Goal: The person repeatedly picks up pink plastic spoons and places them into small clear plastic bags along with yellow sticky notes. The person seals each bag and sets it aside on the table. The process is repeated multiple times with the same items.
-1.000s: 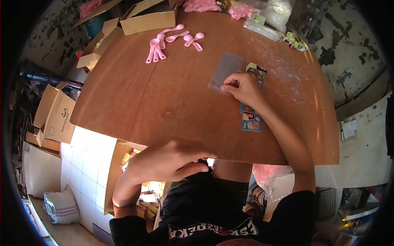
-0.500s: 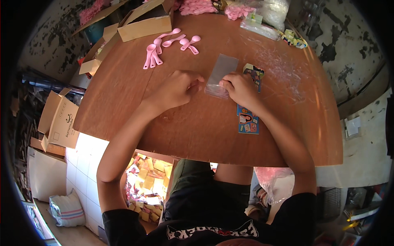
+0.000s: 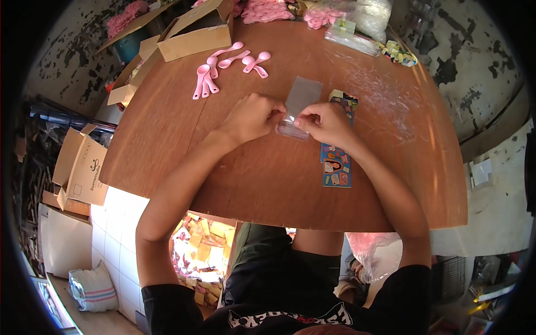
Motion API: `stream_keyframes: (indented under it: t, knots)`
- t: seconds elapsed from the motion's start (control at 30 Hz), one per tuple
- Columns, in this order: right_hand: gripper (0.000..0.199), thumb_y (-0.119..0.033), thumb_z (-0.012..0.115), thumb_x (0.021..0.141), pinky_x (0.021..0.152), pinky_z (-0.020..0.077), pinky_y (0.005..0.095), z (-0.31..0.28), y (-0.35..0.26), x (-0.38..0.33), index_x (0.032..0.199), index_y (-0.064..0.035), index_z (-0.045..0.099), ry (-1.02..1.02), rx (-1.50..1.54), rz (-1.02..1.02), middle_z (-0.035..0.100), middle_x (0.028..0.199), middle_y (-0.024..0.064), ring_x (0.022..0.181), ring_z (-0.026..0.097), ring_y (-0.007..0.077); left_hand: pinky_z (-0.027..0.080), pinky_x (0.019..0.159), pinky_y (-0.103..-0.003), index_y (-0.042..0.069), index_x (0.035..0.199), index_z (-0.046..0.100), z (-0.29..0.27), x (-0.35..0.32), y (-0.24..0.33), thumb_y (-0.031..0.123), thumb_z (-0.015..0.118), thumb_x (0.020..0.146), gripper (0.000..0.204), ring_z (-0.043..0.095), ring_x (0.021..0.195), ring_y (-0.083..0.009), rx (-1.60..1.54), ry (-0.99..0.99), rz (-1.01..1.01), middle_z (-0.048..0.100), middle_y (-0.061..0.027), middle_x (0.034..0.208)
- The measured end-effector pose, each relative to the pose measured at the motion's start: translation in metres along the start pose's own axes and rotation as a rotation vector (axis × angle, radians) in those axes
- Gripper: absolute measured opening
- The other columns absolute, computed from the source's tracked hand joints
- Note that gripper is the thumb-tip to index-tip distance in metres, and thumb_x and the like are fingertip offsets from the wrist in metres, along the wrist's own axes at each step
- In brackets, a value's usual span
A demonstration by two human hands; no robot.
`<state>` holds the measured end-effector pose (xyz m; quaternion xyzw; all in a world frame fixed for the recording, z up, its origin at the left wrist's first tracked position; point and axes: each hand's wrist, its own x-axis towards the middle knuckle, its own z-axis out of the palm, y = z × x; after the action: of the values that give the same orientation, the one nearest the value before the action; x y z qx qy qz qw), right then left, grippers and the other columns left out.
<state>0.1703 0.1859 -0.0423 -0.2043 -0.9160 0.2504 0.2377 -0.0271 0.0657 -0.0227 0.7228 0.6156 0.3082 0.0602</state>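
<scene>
A clear plastic bag (image 3: 304,92) lies on the wooden table in front of me, on top of what looks like a stack of similar bags. My left hand (image 3: 255,117) is closed, thumb and fingers pinching at the bag's left edge. From the other side my right hand (image 3: 326,124) pinches the bag near its lower, folded part. Beside and partly under my right wrist lie blue printed cards (image 3: 336,173), with more of them showing beyond the hand. Several pink measuring spoons (image 3: 204,75) lie in groups farther off to the left.
Open cardboard boxes (image 3: 195,36) stand at the far left edge. Piles of pink pieces (image 3: 267,10) and a packet of clear plastic (image 3: 353,40) line the back. Thin plastic scraps (image 3: 385,100) are scattered at the right. The table's near edge (image 3: 279,226) is close to my lap.
My left hand has moved right and reached the bag's edge; its fingers now pinch there. My right hand has shifted slightly left along the bag.
</scene>
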Motion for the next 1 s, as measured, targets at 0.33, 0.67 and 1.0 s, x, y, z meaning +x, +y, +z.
stream_keyframes:
  t: [0.33,0.67,1.0]
  knots:
    - [0.020,-0.024,0.074,0.081,0.063,0.0523,0.0374,0.005,0.000,0.001,0.087,-0.0052,0.076,0.025,0.051,0.077,0.072,0.077,0.0138,0.067,0.070,0.0268,0.057,0.072,-0.037,-0.001,0.111,0.065,0.004,-0.002,-0.005,-0.008,0.066,0.076,0.036,0.073,0.077,-0.0279,-0.053,0.022,0.029,0.073,-0.0158,0.086]
    - [0.024,-0.022,0.070,0.089,0.063,0.0507,0.0322,0.006,0.013,0.010,0.091,0.0017,0.071,0.133,0.232,0.163,0.072,0.077,0.0125,0.067,0.068,0.0161,0.056,0.074,-0.045,0.005,0.120,0.060,0.004,-0.005,-0.001,-0.002,0.065,0.077,0.044,0.070,0.082,-0.0348,-0.063,0.018,0.017,0.073,-0.0138,0.086]
    - [0.015,-0.016,0.067,0.091,0.062,0.0499,0.0331,-0.019,-0.008,0.005,0.091,-0.0008,0.068,0.343,0.189,0.044,0.070,0.075,0.0116,0.065,0.067,0.0186,0.055,0.079,-0.040,0.002,0.117,0.062,-0.005,-0.008,0.005,0.001,0.072,0.075,0.044,0.068,0.094,-0.0317,0.059,-0.177,0.025,0.070,-0.0167,0.102]
